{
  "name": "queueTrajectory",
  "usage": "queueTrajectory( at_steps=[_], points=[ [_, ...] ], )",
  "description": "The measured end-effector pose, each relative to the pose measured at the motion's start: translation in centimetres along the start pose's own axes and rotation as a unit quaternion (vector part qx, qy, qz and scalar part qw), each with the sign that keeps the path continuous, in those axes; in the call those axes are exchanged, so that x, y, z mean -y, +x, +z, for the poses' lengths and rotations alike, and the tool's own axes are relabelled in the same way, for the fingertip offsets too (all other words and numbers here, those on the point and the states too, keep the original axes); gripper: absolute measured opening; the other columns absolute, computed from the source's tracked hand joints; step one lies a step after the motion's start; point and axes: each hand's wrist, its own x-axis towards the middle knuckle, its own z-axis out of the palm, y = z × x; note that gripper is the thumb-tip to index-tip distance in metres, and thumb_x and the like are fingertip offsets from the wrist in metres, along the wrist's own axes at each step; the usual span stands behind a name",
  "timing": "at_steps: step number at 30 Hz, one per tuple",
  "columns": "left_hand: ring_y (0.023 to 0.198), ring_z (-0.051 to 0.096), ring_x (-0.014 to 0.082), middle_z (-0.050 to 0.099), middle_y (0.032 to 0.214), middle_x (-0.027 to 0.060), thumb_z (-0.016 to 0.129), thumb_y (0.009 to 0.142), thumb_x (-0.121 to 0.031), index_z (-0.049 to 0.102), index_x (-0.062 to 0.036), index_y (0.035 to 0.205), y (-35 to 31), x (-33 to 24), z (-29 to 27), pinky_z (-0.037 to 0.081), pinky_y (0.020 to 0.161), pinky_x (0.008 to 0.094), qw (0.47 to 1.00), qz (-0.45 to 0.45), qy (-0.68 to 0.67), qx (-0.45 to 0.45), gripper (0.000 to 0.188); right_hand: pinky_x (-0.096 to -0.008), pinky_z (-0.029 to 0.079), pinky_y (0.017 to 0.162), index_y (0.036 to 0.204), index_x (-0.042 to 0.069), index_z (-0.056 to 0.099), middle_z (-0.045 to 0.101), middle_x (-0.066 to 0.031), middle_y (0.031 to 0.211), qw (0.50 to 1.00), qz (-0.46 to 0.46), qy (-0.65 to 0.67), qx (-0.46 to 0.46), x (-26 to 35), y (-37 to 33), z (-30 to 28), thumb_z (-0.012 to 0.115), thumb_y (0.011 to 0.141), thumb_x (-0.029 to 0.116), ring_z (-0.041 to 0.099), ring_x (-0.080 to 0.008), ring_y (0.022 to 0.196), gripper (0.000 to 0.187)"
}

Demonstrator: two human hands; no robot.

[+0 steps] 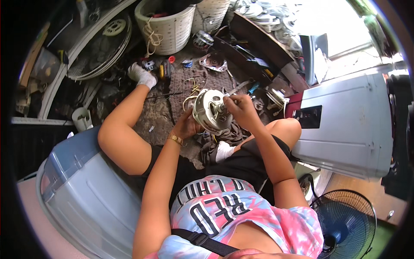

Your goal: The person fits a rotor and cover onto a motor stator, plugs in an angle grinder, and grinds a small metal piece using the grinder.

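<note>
A round, cream-coloured motor [206, 113] with a slotted face is held up between my hands, above the floor between my legs. My left hand [186, 124] grips its rim from the left and below; part of the fingers is hidden behind the housing. My right hand [241, 110] closes its fingers round the shaft at the middle of the motor's face. Pale wires [189, 102] stick out on the motor's left side. Whether my right fingers hold a small part as well is too small to tell.
A worn mat [179, 80] lies ahead, with a metal bracket [213, 63] and loose tools about it. White baskets [166, 32] stand at the back. A blue-grey bin [92, 185] is at my left, a grey plastic cabinet [345, 125] at my right, a black fan [345, 220] lower right.
</note>
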Motion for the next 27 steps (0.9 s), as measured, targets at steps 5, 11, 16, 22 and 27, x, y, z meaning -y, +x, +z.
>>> queueTrajectory(
  at_steps=[5, 11, 16, 22, 27],
  points=[
    [0.128, 0.058, 0.0264, 0.056, 0.143, 0.0085, 0.075, 0.090, -0.039, 0.047, -0.0104, 0.145, -0.2, 5.2, 11.3, 0.053, 0.102, 0.0445, 0.984, 0.095, 0.144, 0.049, 0.068, -0.0327, 0.036, 0.048, 0.082, -0.008, 0.066, 0.050, -0.0052, 0.056, 0.997, -0.065, 0.001, -0.027, 2.5, -3.8, -4.7, 0.061, 0.100, 0.024, 0.042, -0.0084, 0.054, 0.037],
    [0.126, 0.060, 0.0273, 0.059, 0.138, 0.0074, 0.083, 0.082, -0.020, 0.042, -0.0137, 0.146, -1.9, 8.3, 13.3, 0.051, 0.105, 0.0465, 0.946, 0.197, 0.254, -0.033, 0.076, -0.0321, 0.040, 0.069, 0.104, 0.000, 0.055, 0.048, -0.0004, 0.086, 0.982, -0.165, -0.022, -0.088, -0.6, -7.2, -4.0, 0.073, 0.091, 0.034, 0.046, -0.0116, 0.080, 0.041],
    [0.127, 0.055, 0.0249, 0.054, 0.138, 0.0091, 0.086, 0.078, -0.011, 0.044, -0.0123, 0.143, -2.9, 9.7, 14.1, 0.050, 0.105, 0.0420, 0.931, 0.230, 0.284, -0.023, 0.078, -0.0457, 0.019, 0.122, 0.162, 0.009, 0.005, 0.028, -0.0199, 0.158, 0.961, -0.158, 0.223, 0.045, -3.4, -9.0, -1.9, 0.098, 0.056, 0.050, 0.027, -0.0340, 0.149, 0.147],
    [0.128, 0.054, 0.0234, 0.051, 0.140, 0.0080, 0.085, 0.077, -0.010, 0.042, -0.0113, 0.143, -4.0, 10.9, 15.7, 0.049, 0.107, 0.0386, 0.898, 0.260, 0.354, -0.028, 0.078, -0.0455, 0.021, 0.121, 0.161, 0.016, -0.016, 0.027, -0.0230, 0.157, 0.935, -0.175, 0.306, 0.037, -3.7, -10.6, 0.0, 0.098, 0.058, 0.045, 0.028, -0.0349, 0.148, 0.157],
    [0.132, 0.049, 0.0249, 0.046, 0.144, 0.0093, 0.087, 0.076, -0.014, 0.041, -0.0118, 0.144, -4.2, 11.4, 16.7, 0.046, 0.110, 0.0399, 0.784, 0.343, 0.516, -0.012, 0.082, -0.0465, 0.024, 0.119, 0.160, 0.022, -0.021, 0.026, -0.0251, 0.158, 0.869, -0.150, 0.472, -0.010, -3.7, -11.2, 1.5, 0.097, 0.060, 0.044, 0.030, -0.0374, 0.147, 0.157]
  ],
)
